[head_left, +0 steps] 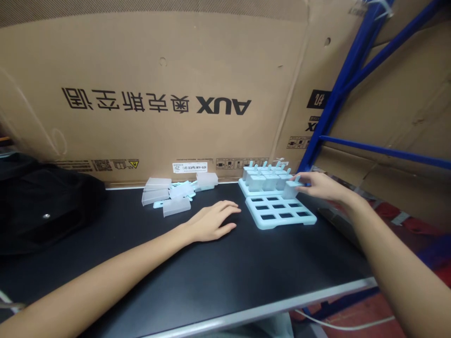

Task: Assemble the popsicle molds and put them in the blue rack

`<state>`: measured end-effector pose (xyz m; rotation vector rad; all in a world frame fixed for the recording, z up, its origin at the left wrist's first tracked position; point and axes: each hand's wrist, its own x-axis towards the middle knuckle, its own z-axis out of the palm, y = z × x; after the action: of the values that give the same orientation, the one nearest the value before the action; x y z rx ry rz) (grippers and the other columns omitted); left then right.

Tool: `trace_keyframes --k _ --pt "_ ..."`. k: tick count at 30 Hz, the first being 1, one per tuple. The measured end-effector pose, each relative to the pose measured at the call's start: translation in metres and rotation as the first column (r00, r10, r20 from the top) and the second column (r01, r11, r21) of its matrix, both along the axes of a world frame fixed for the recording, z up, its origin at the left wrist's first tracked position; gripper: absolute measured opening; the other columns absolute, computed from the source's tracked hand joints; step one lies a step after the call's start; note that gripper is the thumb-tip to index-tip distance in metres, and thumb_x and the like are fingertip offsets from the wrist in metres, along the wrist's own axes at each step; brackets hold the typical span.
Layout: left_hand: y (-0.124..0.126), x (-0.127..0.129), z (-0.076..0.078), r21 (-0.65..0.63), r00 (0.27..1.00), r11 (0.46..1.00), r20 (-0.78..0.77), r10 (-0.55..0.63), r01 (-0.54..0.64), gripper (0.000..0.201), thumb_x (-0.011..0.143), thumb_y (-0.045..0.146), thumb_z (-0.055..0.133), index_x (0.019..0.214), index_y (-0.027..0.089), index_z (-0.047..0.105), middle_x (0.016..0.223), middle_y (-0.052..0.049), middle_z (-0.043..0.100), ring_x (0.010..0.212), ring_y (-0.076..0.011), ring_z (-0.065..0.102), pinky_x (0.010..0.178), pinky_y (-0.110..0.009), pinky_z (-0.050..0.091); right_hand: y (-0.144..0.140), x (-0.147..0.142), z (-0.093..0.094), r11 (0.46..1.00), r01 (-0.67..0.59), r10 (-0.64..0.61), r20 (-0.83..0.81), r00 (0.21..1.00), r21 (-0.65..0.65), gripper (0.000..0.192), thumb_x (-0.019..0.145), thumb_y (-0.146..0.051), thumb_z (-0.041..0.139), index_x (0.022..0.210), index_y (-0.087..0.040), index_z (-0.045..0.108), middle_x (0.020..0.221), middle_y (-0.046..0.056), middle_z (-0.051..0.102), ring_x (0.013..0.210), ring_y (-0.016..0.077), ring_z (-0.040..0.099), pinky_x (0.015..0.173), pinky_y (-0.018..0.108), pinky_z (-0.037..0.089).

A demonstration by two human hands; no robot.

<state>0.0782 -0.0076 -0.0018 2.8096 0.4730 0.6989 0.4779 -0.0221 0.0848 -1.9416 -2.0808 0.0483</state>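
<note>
The right hand (322, 186) pinched a frosted translucent plastic popsicle mould (291, 189) above the pale-blue slotted plastic tray (280, 218); tilted, it might have jammed. The left hand (211, 223) lay spread flat.

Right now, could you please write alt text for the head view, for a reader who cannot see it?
A right hand holds a translucent mould cup over a pale blue popsicle tray on a black table. The left hand rests flat beside loose cups, before a cardboard box.

The black bag (42, 206) is cut by the left edge; the small labels (189, 166) on the cardboard are unreadable.
</note>
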Motion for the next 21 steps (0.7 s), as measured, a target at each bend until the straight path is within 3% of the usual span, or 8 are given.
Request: trace_keyframes --k 6,11,21 --pt "-0.001 0.049 -0.002 0.008 0.998 0.999 -0.046 -0.049 0.050 0.042 0.098 0.046 0.049 0.135 0.027 0.052 0.148 -0.007 0.047 0.128 -0.0261 0.052 0.101 -0.042 0.051 -0.005 -0.016 -0.041 0.995 0.084 -0.081 -0.073 0.994 0.044 0.065 0.080 -0.059 0.054 0.127 -0.014 0.045 0.122 0.019 0.063 0.106 0.0325 0.064 0.089 0.042 0.051" --pt "-0.001 0.058 -0.006 0.004 0.996 1.000 -0.087 -0.028 0.028 0.041 0.099 0.048 0.045 0.136 0.030 0.052 0.148 -0.002 0.049 0.129 -0.0234 0.052 0.103 -0.040 0.050 -0.004 -0.025 -0.074 0.968 0.189 -0.176 -0.090 0.980 0.166 0.072 0.080 -0.057 0.055 0.131 -0.011 0.033 0.122 0.026 0.059 0.110 0.0387 0.061 0.089 0.046 0.049" --pt "-0.004 0.054 -0.008 0.013 0.992 1.000 -0.127 0.001 0.001 0.046 0.102 0.047 0.037 0.144 0.032 0.044 0.156 0.001 0.039 0.133 -0.0250 0.050 0.108 -0.043 0.047 -0.001 -0.025 -0.081 0.953 0.180 -0.154 -0.122 0.980 0.244 0.079 0.081 -0.052 0.053 0.142 -0.011 0.024 0.132 0.024 0.052 0.121 0.0367 0.056 0.099 0.046 0.046"
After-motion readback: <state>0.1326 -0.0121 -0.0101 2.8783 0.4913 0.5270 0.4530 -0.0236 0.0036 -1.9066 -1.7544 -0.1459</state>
